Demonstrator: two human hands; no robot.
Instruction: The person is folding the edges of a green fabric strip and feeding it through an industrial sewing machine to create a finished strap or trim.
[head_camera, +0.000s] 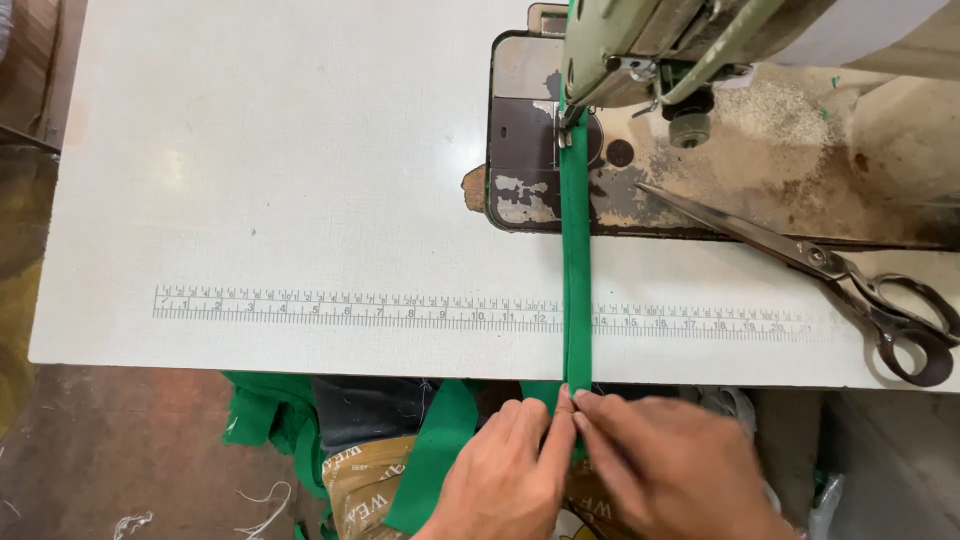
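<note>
Two bare hands are meeting at the near edge of a white sewing table (250, 150), fingertips pressed together on a long, narrow folded strip of green fabric (576, 280). The left hand (510, 470) is lying knuckles up, fingers pointing away from the body and pinching the strip just below the table's edge; the right hand (665, 465) is angling in from the right — its fingertips are closing on the same spot, touching those of the left. Both hands are grasping the cloth.

The strip is running straight up the tabletop, crossing a printed measuring scale (350, 308) and passing under the presser foot of a worn, pale green industrial sewing machine (660, 40). The machine's metal bed plate (525, 150) is showing chipped paint. A pair of large steel scissors with dark handles (850, 285) is lying to the right of the strip, blades resting on the machine's base, handles near the table's right end.

Below the table edge, more loose green cloth (270, 415) is hanging beside a printed tan sack (360, 480) — all above a stained brown floor (120, 450) scattered with white thread.
</note>
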